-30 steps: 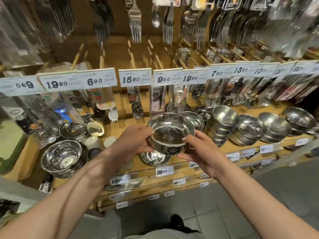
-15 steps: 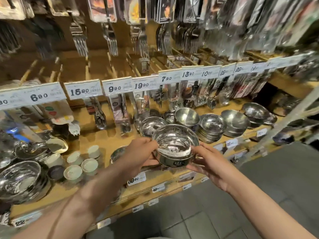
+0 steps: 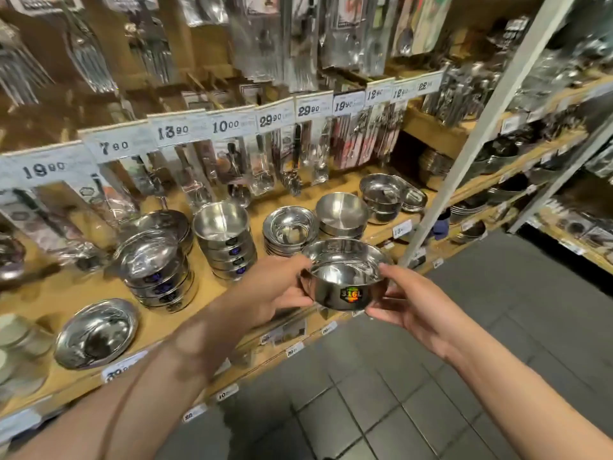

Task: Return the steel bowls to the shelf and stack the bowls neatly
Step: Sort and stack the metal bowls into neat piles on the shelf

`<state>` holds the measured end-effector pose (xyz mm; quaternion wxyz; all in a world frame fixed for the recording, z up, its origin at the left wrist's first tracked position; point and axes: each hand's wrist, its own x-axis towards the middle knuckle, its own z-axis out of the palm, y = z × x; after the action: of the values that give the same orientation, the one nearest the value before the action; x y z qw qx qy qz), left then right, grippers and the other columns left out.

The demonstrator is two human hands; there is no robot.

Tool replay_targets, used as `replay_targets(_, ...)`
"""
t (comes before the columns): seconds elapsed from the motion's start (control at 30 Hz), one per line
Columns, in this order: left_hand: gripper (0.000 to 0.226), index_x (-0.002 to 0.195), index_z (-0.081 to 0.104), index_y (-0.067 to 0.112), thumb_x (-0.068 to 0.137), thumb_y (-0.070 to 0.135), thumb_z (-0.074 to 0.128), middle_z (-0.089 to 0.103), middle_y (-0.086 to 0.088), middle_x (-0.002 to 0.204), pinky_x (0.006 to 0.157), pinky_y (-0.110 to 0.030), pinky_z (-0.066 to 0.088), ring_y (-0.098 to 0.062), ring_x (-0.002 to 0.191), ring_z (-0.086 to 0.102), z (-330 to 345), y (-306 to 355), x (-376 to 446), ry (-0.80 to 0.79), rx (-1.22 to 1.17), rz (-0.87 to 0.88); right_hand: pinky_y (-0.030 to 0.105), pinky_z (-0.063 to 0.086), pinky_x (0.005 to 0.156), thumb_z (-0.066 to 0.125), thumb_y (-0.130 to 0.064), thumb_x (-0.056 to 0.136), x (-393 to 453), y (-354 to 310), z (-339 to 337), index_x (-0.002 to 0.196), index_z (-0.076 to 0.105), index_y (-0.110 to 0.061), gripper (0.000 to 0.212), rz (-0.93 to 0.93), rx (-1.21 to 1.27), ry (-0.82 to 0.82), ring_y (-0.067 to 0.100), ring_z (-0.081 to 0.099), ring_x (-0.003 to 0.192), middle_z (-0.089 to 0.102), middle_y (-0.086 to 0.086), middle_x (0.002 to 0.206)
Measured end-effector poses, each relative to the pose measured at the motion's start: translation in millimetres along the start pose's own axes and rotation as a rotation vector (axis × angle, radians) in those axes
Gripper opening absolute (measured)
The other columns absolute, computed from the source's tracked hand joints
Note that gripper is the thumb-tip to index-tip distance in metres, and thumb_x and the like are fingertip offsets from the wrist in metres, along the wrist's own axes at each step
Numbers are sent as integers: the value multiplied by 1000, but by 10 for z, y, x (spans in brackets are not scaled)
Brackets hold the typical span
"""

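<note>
A: Head cam, quick status pls. Going L to R?

B: Far out past the left hand (image 3: 275, 290), a lone wide steel dish (image 3: 96, 333) lies on the shelf (image 3: 212, 287) near its front edge. Closer to that hand, beyond the forearm, a stack of labelled bowls (image 3: 156, 270), looks tidy enough. Next, just above the knuckles, a taller stack of straight-sided bowls (image 3: 225, 240), also nested OK.

A: And the hands?

B: Left hand grips the near-left side of a steel bowl (image 3: 345, 277), thumb at the rim, fingers curled under. Right hand (image 3: 408, 307) pinches the opposite side, thumb on the rim, fingers under the base. Bowl's upright, "316L" sticker facing the cam. It's held in the air over the shelf's front edge, not resting on anything.

A: So not shelved yet.

B: Nope. Directly beyond the hands sit a stack of shallow dishes (image 3: 288, 230) and a rounded bowl stack (image 3: 341, 214); further right of the right hand, one more group of bowls (image 3: 381, 194).

A: Progress?

B: My guess: most stacks already look sorted, this bowl is the one in hand w/ no home yet. Its straight wall and sticker seem to match the taller labelled stacks left of the hands, so prob. goes there. Can't tell if more loose bowls wait out of frame. The lone dish far left may need stacking too.
</note>
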<state>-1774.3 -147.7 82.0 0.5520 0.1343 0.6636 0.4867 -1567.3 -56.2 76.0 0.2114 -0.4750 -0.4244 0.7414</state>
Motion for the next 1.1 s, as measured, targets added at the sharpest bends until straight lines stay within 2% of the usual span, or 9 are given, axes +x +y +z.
replay_targets(0.07, 25, 113, 64, 1, 96, 19, 68, 79, -18, 91, 60, -30, 64, -26, 80, 79, 212, 38, 58, -1, 13, -65, 31, 63, 60, 70, -26, 96, 30, -88, -199, 101, 63, -7, 22, 27, 4, 13, 19, 71, 61, 70, 10, 69)
replay_targets(0.13, 27, 116, 62, 0, 97, 18, 67, 79, -19, 93, 61, -30, 64, -28, 82, 79, 354, 60, 107, -18, 8, -92, 30, 63, 60, 69, -28, 97, 82, -166, -335, 102, 63, -7, 22, 47, -10, -2, 19, 70, 59, 69, 7, 61)
replay_targets(0.4, 24, 115, 64, 2, 99, 20, 62, 80, -15, 94, 61, -28, 63, -25, 84, 79, 526, 261, 457, -57, 14, -54, 32, 65, 64, 67, -27, 99, 451, -374, -525, 104, 63, -7, 21, 59, -2, -33, 17, 68, 57, 68, 4, 58)
replay_targets(0.5, 28, 118, 62, 2, 99, 21, 63, 79, -15, 98, 67, -31, 64, -27, 89, 78, 559, 372, 688, -106, 33, -41, 32, 64, 62, 68, -26, 98, 630, -466, -573, 102, 63, -6, 21, 66, 11, -14, 17, 67, 59, 69, 6, 60)
replay_targets(0.63, 25, 115, 65, 5, 96, 22, 65, 80, -12, 95, 63, -27, 63, -23, 88, 79, 748, 557, 1021, -119, 49, -26, 32, 64, 64, 69, -26, 98, 895, -626, -749, 102, 61, -5, 23, 49, 38, 21, 17, 66, 59, 69, 6, 62)
replay_targets(0.8, 27, 114, 65, -1, 96, 18, 63, 79, -15, 95, 63, -25, 62, -24, 88, 79, 1056, 789, 1353, -150, 93, -30, 31, 64, 63, 67, -27, 99, 1221, -828, -1011, 100, 63, -6, 21, 25, 53, 19, 16, 67, 60, 70, 6, 64)
replay_targets(0.93, 26, 114, 65, -1, 96, 17, 67, 79, -13, 93, 56, -22, 59, -20, 76, 78, 1368, 1001, 1612, -55, 61, -27, 36, 66, 69, 67, -26, 99, 1616, -1072, -1251, 97, 64, -6, 20, 25, 47, -15, 15, 69, 60, 70, 6, 64)
replay_targets(1.03, 27, 116, 66, 1, 94, 18, 68, 79, -13, 95, 57, -25, 61, -20, 79, 78, 1617, 1137, 1849, 8, 56, -15, 36, 66, 72, 65, -27, 100, 2002, -1298, -1474, 98, 65, -8, 20, 25, 0, -67, 14, 69, 63, 68, 4, 65)
replay_targets(1.1, 28, 116, 66, 1, 95, 19, 67, 79, -16, 99, 65, -27, 64, -21, 82, 77, 1771, 1208, 2019, 52, 34, 11, 36, 66, 73, 65, -28, 100, 2278, -1468, -1628, 104, 64, -8, 20, 48, -37, -114, 15, 70, 66, 69, 4, 66)
